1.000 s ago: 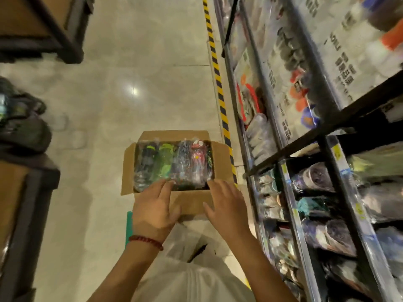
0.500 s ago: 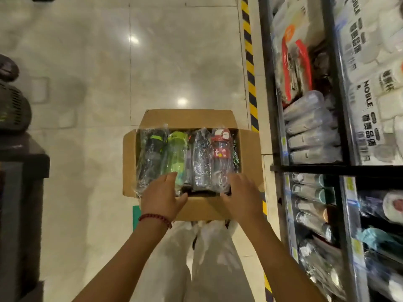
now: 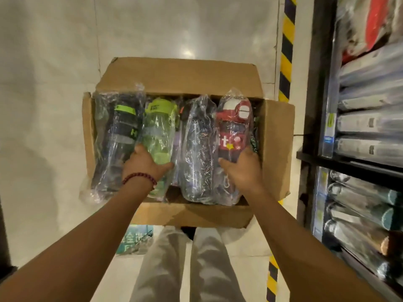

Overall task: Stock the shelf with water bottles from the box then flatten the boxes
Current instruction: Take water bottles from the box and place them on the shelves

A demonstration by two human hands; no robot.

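1. Open brown cardboard box [image 3: 181, 75] sits on the pale tiled floor [image 3: 43, 105], flaps spread, beside the shelf.
2. Four plastic-wrapped water bottles lie side by side in it: black bottle with green band [image 3: 117, 136], translucent green bottle [image 3: 159, 127], dark clear bottle [image 3: 198, 144], red-capped bottle [image 3: 234, 127].
3. Left hand [image 3: 142, 163], red bead bracelet [image 3: 139, 178] at the wrist, wraps around the green bottle's lower body.
4. Right hand [image 3: 242, 168] grips the red-capped bottle's base.
5. Black metal shelf [image 3: 349, 162], right, holds rows of wrapped bottles.
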